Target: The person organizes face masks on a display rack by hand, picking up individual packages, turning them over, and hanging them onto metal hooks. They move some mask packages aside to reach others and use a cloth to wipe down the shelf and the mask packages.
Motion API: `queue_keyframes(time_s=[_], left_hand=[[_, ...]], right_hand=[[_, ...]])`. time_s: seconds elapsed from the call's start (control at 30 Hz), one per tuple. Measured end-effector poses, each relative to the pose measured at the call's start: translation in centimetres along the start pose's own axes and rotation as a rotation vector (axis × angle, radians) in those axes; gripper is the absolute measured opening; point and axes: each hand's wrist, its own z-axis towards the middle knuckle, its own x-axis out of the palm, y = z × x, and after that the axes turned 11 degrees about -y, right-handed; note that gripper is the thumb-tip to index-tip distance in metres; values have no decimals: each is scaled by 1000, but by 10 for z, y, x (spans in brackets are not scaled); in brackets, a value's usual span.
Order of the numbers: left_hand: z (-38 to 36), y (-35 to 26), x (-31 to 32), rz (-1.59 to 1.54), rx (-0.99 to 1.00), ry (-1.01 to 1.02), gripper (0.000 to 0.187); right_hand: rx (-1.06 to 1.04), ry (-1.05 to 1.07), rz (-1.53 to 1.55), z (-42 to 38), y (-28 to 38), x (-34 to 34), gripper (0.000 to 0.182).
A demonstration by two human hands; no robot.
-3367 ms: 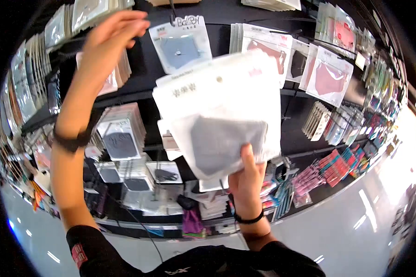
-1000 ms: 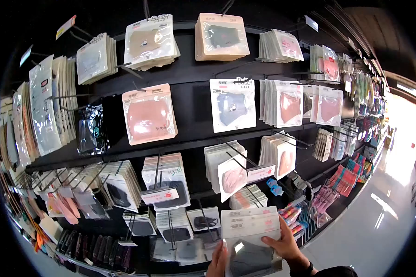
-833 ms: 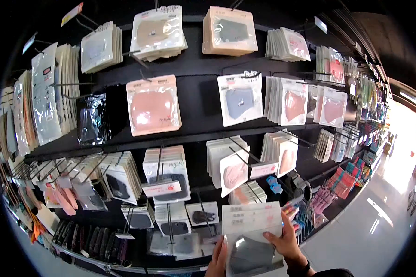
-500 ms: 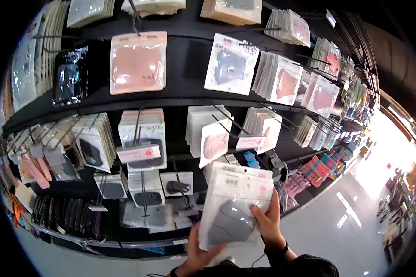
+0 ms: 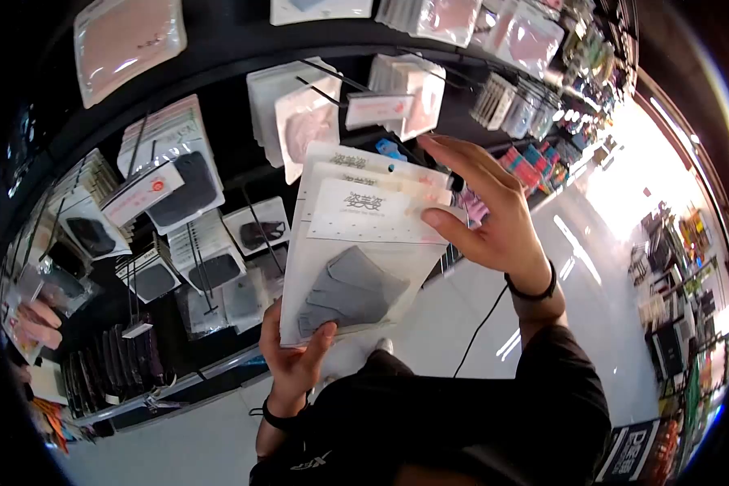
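A black rack [image 5: 219,74] carries rows of flat, shiny hanging packets [image 5: 130,49]; beside it spreads a smooth, glossy grey floor [image 5: 591,324]. In front of the rack tilts a fanned stack of white rectangular packets [image 5: 381,223], the foremost showing grey folded fabric [image 5: 352,283] through clear film. The left hand [image 5: 293,356] grips the bottom edge, thumb in front; the right hand [image 5: 490,215] is spread wide at the upper right, its contact unclear.
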Motion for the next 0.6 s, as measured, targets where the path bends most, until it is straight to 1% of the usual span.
queue_keyframes(time_s=[0.07,0.1,0.17,0.2,0.23,0.3,0.33,0.37,0.43,0.47,0.57,0.6], left_hand=[[-2,2,0,37,46,7,61],[-2,1,4,-42,-3,-54,61],[-1,0,16,-200,-95,-193,62],[-2,9,17,-337,-221,-314,64],[0,17,20,-407,-340,-364,68],[4,21,17,-841,-620,-289,71],[9,15,27,-835,-668,-292,73],[9,19,30,-826,-666,-295,73],[9,27,29,-798,-651,-300,73],[11,28,31,-802,-579,-288,73],[18,28,28,-626,-393,-355,63],[21,28,24,-652,-335,-390,60]], right_hand=[[-14,54,40,-3,-7,1,46],[-26,87,65,-4,-9,2,44],[90,62,169,-9,-7,8,40],[143,52,220,-10,-6,12,38],[197,42,266,-11,-4,15,36],[268,33,317,-20,-3,27,31],[263,-6,334,-23,-2,34,30],[250,-49,358,-24,-3,38,28],[296,-57,413,-27,-5,39,26],[318,-64,438,-27,-6,39,24],[290,-53,428,-25,-5,37,22],[316,-50,435,-25,-5,37,21]])
